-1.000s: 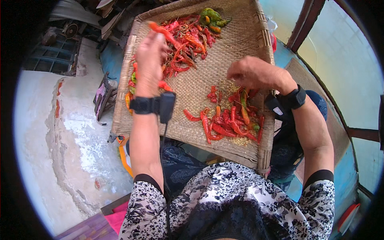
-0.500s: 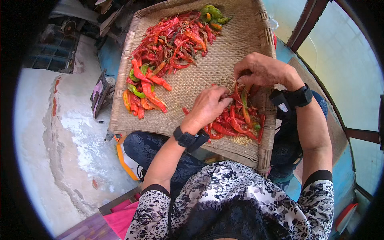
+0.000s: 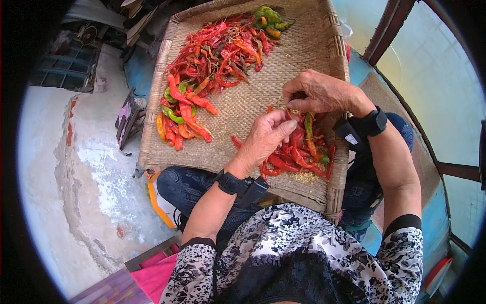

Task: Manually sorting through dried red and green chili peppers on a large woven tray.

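My left hand (image 3: 263, 139) pinches a red chili pepper (image 3: 289, 120) between thumb and fingers, the hand itself covering most of it. Close above it, my right hand (image 3: 321, 92) is closed, its fingertips meeting the upper end of that same pepper. Both hands hover over a small pile of red chili peppers (image 3: 298, 158) in the near right part of a woven tray (image 3: 263, 96). A green and orange pepper (image 3: 309, 133) stands out in this pile. Pale loose seeds (image 3: 306, 178) lie along its near edge.
A large heap of shrivelled red chilies (image 3: 223, 50) fills the tray's far left. Nearer are plump red, orange and green peppers (image 3: 185, 114); green ones (image 3: 271, 21) sit in the far right corner. The tray rests across my legs (image 3: 192, 188), a cracked wall (image 3: 96, 167) to the left.
My right hand has moved left, toward my left hand. The left hand has turned slightly, its thumb and fingers now pinching a red chili pepper.
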Demonstrator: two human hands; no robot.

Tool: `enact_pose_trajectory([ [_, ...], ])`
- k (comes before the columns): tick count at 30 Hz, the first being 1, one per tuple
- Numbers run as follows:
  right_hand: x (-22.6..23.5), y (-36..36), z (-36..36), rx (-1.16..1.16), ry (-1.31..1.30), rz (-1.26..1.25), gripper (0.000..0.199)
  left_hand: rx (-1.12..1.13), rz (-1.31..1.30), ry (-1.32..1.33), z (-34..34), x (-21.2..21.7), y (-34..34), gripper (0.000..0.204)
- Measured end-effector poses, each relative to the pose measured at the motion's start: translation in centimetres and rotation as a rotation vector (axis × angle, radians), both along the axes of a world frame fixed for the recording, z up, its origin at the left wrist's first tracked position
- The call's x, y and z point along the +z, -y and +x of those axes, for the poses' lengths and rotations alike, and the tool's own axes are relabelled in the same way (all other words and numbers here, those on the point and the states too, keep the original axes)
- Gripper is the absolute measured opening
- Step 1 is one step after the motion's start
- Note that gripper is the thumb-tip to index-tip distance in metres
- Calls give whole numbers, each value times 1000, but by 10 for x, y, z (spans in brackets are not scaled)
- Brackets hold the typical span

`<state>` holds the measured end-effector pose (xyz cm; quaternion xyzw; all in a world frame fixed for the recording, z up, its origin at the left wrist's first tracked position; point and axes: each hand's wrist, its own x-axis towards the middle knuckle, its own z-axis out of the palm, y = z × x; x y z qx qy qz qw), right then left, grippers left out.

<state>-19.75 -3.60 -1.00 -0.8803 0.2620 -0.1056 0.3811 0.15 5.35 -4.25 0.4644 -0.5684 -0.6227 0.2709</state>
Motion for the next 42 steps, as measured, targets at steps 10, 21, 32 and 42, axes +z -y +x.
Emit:
enact_pose_trajectory([
  [10, -10, 0, -9, -44, -445, -253, 24, 662, -518, 18, 97, 83, 138, 40],
  [21, -12, -13, -4, -65, -428, -496, 22, 236, -154, 194, 26, -4, 36, 29],
  [32, 1, -2, -11, 30, 382, 184, 24, 1, -92, -16, -10, -1, -11, 29],
  [42, -39, 5, -2, -129, -29, -192, 27, 239, -51, -253, 31, 62, 34, 26],
])
